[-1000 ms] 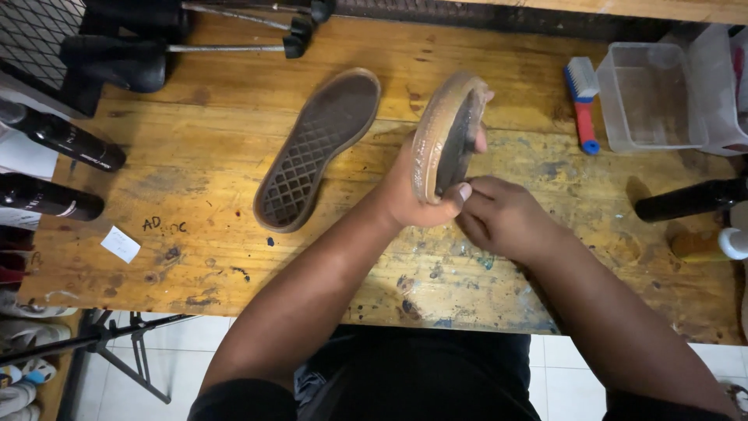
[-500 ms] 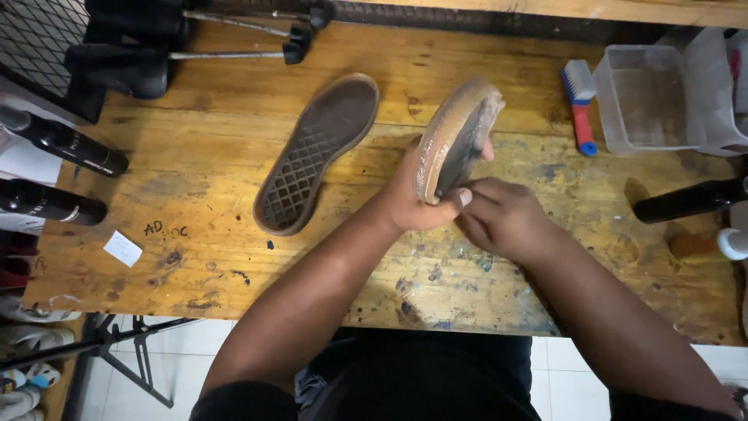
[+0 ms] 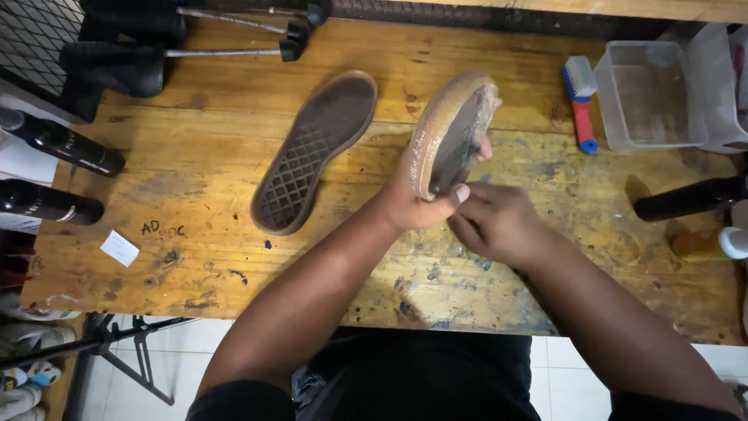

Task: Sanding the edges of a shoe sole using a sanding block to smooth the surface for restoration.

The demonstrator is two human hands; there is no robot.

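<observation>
Head view: a gum-edged sole (image 3: 450,136) is held tilted above the bench (image 3: 195,187) by the left hand (image 3: 417,204).
Left fingers: closed round its lower end.
Right hand (image 3: 499,226): curled at the sole's lower end; contents cannot be told.
Risk: the one-ended hold could let the sole twist and drop.

The rubber sole (image 3: 450,132) is looking matt and grimy, its twin (image 3: 314,152) is showing a rough waffle tread, the wooden bench (image 3: 234,218) is lying worn and paint-stained — and the plastic tub (image 3: 647,136) is gleaming clear and smooth.
</observation>
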